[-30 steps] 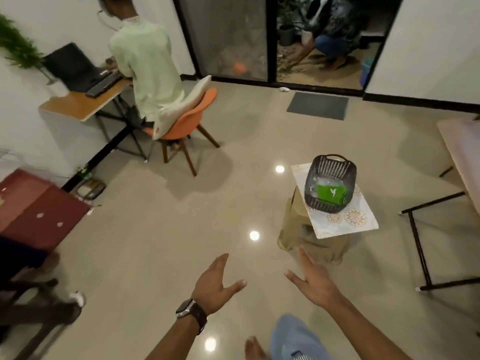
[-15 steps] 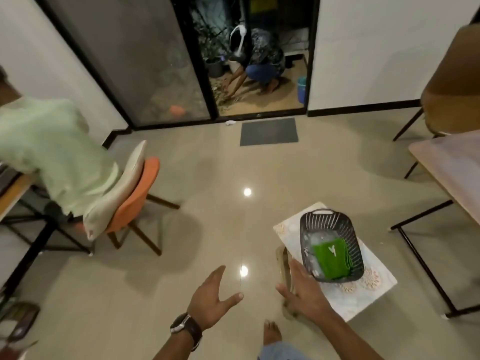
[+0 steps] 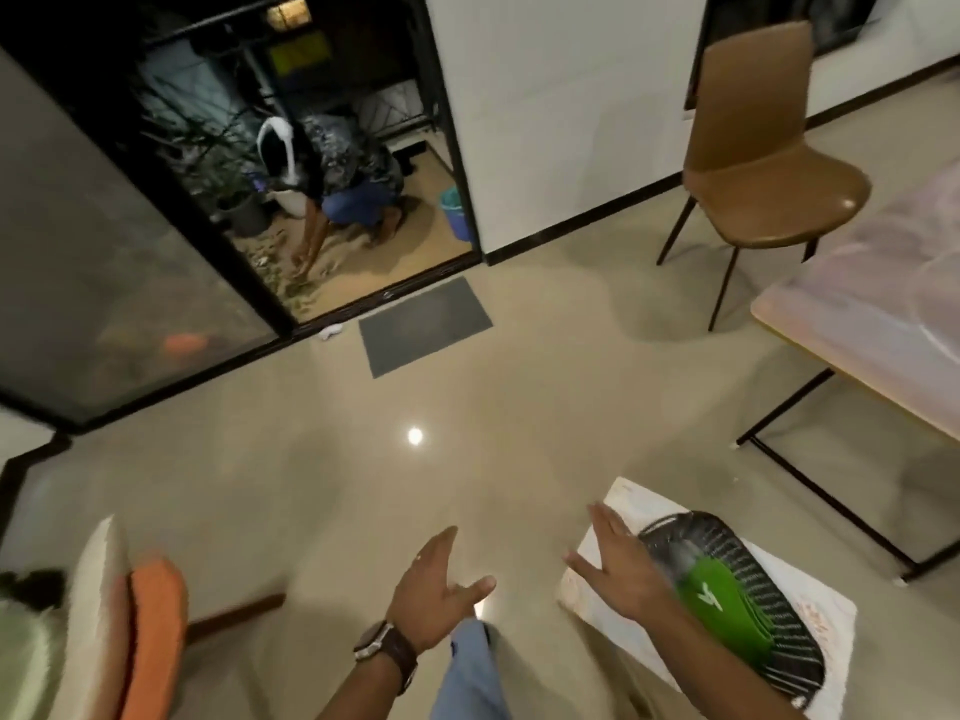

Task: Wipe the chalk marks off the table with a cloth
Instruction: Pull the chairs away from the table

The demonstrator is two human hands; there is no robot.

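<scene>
Orange chair [image 3: 150, 636]: now at the near left edge, cut off by the frame; half a second ago it stood further in, so the view has swung to the right.
Left hand [image 3: 436, 597]: released, fingers spread, holding nothing, out over the bare floor [image 3: 363, 485] much as before.
Right hand [image 3: 618, 571]: also released with fingers straight; it now overlaps the near-left rim of the black basket [image 3: 748, 569], a little further across it than half a second ago. Whether it touches the rim I cannot tell.
Green cloth [image 3: 719, 602]: folded inside the basket, just right of the right hand, not yet picked up.
Small covered stand [image 3: 826, 623]: carries the basket, near right.
Table [image 3: 872, 324]: at the far right, faint pale marks on its top, well apart from both hands.
Meaning for the task: the person seems to be closing on the cloth; wiping has not begun.
</scene>
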